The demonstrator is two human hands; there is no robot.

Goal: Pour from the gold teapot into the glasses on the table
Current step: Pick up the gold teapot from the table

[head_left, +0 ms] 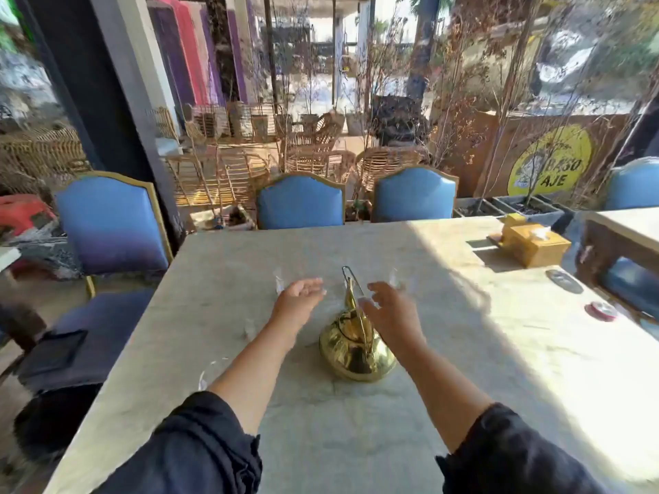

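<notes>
Teapot (356, 347) sits on the desk (463, 351) between the two forearms, its wire handle standing up and its spout aimed away from the person. Both hands hover beyond it with nothing in them: the left hand (297, 297) has its grip spread, palm turned inward, and the right hand (387, 310) has its grip spread too, fingers loosely curled.

Clear glasses are the trouble here. One glass (280, 281) shows just past the left fingertips, another (399, 281) just past the right ones, and a third (210, 374) sits by the left forearm near the desk's edge. All are blurred and hard to make out against the pale top.

Risks, as I judge them: a reaching hand could clip a far glass and tip it, since the rims barely show. The left forearm, drawing back, could sweep the near glass off the edge. The right wrist is close above the upright handle and could snag it, rocking the pot. Glare on the right half of the desk may also hide how full a glass gets during pouring.
</notes>
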